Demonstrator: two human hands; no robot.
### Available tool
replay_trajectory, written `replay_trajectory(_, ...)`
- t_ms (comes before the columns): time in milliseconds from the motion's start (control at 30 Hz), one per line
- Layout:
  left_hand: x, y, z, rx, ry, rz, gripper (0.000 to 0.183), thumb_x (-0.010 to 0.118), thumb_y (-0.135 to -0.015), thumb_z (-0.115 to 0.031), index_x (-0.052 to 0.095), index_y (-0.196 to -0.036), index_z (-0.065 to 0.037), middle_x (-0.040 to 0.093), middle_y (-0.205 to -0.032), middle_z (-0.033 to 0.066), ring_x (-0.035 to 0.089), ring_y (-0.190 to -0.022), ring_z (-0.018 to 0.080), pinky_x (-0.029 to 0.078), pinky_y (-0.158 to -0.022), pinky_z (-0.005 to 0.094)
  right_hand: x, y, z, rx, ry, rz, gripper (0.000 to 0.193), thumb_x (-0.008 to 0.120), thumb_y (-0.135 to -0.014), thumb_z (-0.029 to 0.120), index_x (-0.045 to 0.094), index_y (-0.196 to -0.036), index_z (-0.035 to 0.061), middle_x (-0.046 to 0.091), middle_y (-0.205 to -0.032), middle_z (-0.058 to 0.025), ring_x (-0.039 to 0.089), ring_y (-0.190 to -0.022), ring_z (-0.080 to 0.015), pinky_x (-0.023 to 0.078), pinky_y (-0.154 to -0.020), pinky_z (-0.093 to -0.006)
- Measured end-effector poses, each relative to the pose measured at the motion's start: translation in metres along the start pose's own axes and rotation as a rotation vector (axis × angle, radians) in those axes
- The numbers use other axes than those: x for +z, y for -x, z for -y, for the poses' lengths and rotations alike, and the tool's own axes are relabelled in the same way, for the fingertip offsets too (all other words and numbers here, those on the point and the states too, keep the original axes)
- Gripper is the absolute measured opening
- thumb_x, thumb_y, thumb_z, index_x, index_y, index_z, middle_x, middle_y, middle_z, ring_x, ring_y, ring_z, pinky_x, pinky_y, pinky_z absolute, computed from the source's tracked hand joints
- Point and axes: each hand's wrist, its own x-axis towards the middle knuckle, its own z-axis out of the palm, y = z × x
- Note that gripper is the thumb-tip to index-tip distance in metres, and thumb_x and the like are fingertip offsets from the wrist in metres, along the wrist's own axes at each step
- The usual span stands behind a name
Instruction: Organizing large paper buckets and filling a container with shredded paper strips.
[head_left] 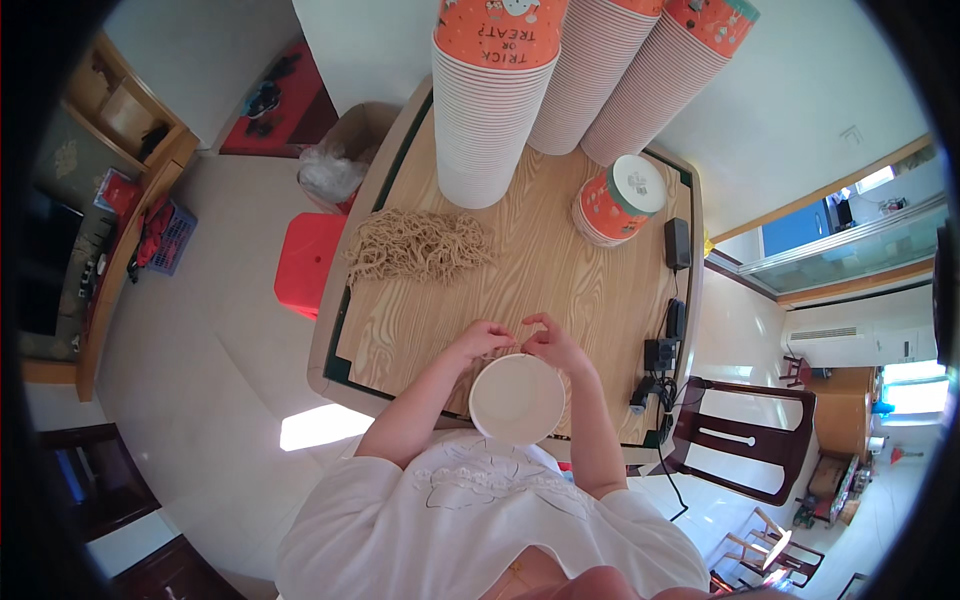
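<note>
A white paper bucket [517, 398], open mouth up, stands at the near table edge against my body; its inside looks bare. Just beyond its far rim are both hands, close together. My left hand [485, 338] is closed in a pinch at the rim's left. My right hand [553, 346] has its forefinger bent up and its other fingers curled at the rim. Whatever the fingertips hold is too small to make out. Farther off to the left lies a loose heap of tan cord strands [420, 247].
Tall nested stacks of orange-topped paper buckets [485, 130] stand at the table's back. A short upturned stack [618, 200] sits right of them. Black power adapters [660, 355] and cables line the right edge. A red stool [308, 265] is left, a dark wooden chair [750, 440] right.
</note>
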Motion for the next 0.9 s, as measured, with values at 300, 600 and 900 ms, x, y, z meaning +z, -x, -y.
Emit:
replay_trajectory(300,-0.002,0.007,-0.005,-0.036,0.032,0.103,0.006,0.059,-0.075,-0.013,0.059,-0.080,-0.009,0.055,-0.070,-0.0026,0.050,-0.062,0.0066,0.037,-0.053,0.0197,-0.004,0.000,-0.004,-0.003,-0.037,0.004,0.039,0.057,-0.074,0.001,0.044,-0.111,0.0080,0.058,-0.074,-0.0048,0.055,-0.067,-0.0102,0.043,-0.057,-0.0218)
replay_trajectory(600,-0.008,0.004,0.002,-0.080,0.030,0.112,0.007,0.056,-0.078,-0.017,0.058,-0.082,-0.012,0.060,-0.077,-0.0018,0.053,-0.066,0.0060,0.038,-0.056,0.0205,-0.004,-0.002,-0.010,-0.032,-0.012,-0.005,0.035,0.056,-0.074,0.002,0.047,-0.107,0.0064,0.058,-0.072,-0.0039,0.055,-0.065,-0.0095,0.043,-0.055,-0.0218)
replay_trajectory(900,-0.001,-0.008,0.005,-0.097,0.108,0.021,0.009,0.055,-0.079,-0.016,0.055,-0.085,-0.011,0.061,-0.079,-0.0003,0.054,-0.064,0.0074,0.039,-0.053,0.0207,-0.002,-0.012,-0.015,0.041,0.017,-0.039,0.018,0.058,-0.080,0.014,0.058,-0.094,0.0019,0.057,-0.068,-0.0018,0.053,-0.062,-0.0080,0.042,-0.054,-0.0214)
